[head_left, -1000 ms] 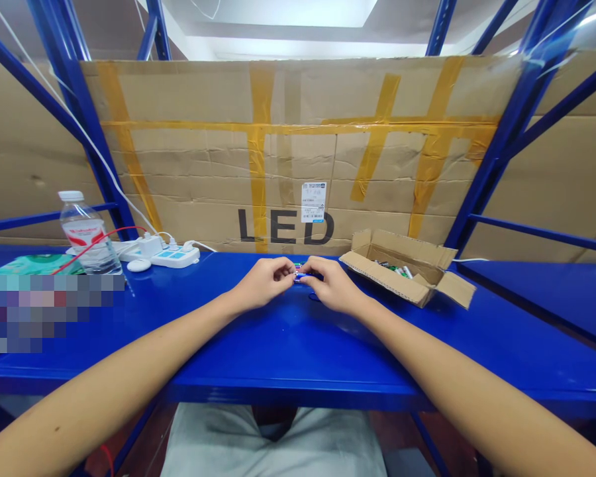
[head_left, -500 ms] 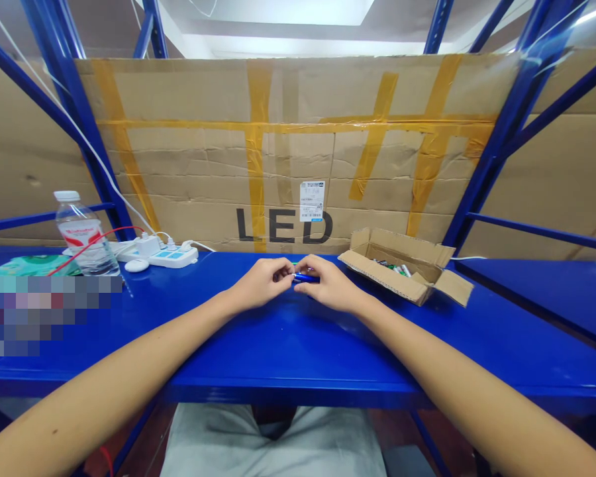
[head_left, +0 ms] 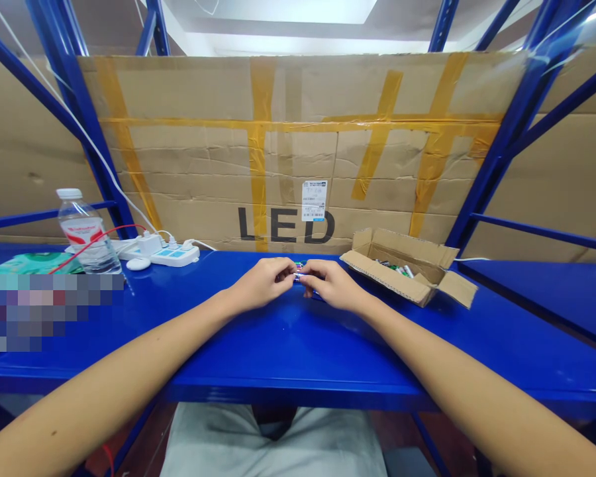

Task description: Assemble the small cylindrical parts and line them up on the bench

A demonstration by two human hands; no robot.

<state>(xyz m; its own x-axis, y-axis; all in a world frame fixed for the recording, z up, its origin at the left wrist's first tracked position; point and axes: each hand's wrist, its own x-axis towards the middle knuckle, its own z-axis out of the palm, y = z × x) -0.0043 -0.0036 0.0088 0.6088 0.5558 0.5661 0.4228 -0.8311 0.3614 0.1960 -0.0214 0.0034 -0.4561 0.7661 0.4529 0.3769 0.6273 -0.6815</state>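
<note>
Over the blue table [head_left: 288, 351], my two hands meet at the centre. My left hand [head_left: 267, 281] is closed, thumb and fingers pinching the silvery-white end of a slim blue cylinder [head_left: 298, 277]. From the other side, my right hand [head_left: 330, 283] closes its fingertips on the same small piece. Its exact kind is too small and too covered to tell. A bit of blue shows below my right fingers. Small coloured bits, green and purple, show just behind the fingertips. To the right stands an open cardboard box [head_left: 417, 291] with several small green and white cylinders [head_left: 402, 270] inside.
At the left are a water bottle [head_left: 87, 232], a green packet [head_left: 34, 263] and a white power strip [head_left: 176, 256] with plugs and a red cable [head_left: 99, 235]. A large cardboard sheet [head_left: 193, 165] marked LED rises behind. Blue posts [head_left: 491, 159] flank the table.
My right fingers have shifted over the blue cylinder, so less of its blue body shows and more of its whitish end. The view has moved slightly.
</note>
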